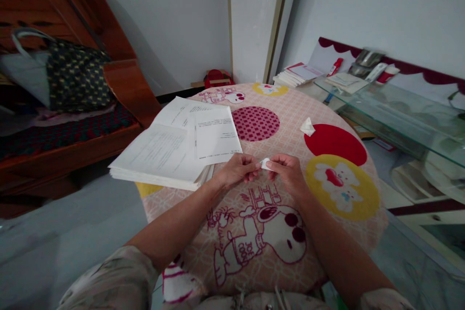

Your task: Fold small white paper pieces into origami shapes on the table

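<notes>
Between my two hands, over the middle of the table, is a small white piece of folded paper. My left hand pinches its left end, and my right hand pinches its right end. Left of my hands lies a thick stack of printed sheets, with one printed page on top at an angle. A small folded white paper piece stands farther back on the right, apart from my hands.
The round table wears a patterned cloth. On the right are a glass shelf, stacked booklets and a red-and-white cup. A wooden bench with a dark patterned bag stands left. A white cabinet-like unit rises behind.
</notes>
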Available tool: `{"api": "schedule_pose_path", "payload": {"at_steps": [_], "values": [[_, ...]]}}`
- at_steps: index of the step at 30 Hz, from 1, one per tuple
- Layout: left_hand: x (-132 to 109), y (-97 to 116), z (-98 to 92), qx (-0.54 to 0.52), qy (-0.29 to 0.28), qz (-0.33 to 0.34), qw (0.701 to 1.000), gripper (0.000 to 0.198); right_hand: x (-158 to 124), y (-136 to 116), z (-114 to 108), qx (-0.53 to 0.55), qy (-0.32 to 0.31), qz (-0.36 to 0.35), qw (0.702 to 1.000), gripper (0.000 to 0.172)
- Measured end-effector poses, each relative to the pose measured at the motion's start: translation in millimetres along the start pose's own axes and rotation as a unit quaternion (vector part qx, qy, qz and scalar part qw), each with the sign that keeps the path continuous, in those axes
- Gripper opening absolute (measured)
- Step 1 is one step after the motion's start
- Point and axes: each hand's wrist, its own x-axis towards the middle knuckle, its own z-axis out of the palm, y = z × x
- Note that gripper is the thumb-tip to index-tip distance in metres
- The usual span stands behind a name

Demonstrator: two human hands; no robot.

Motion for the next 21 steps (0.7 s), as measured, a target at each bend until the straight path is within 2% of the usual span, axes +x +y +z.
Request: {"api": "schedule_pose_path", "payload": {"at_steps": [4,9,15,21], "values": [[-1.4,-0.2,1.9,0.002,0.003,-0.004,1.000,0.041,-0.8,-1.7,0.7,0.018,-0.002,0.021,1.000,0.020],[-3.1,1.4,0.9,0.028,0.009,0.023,0.999,0.041,-2.2,-2.8,1.0,0.048,-0.012,0.041,0.998,0.020],[-4.6,8.2,-1.9,0.036,-0.054,0.016,0.998,0.040,-2.7,-0.5,0.9,0.053,-0.037,0.035,0.997,0.020],[-5.1,7.2,2.0,0.058,-0.037,0.009,0.998,0.042,-2.6,1.6,2.4,0.048,-0.051,0.043,0.997,0.023]]}}
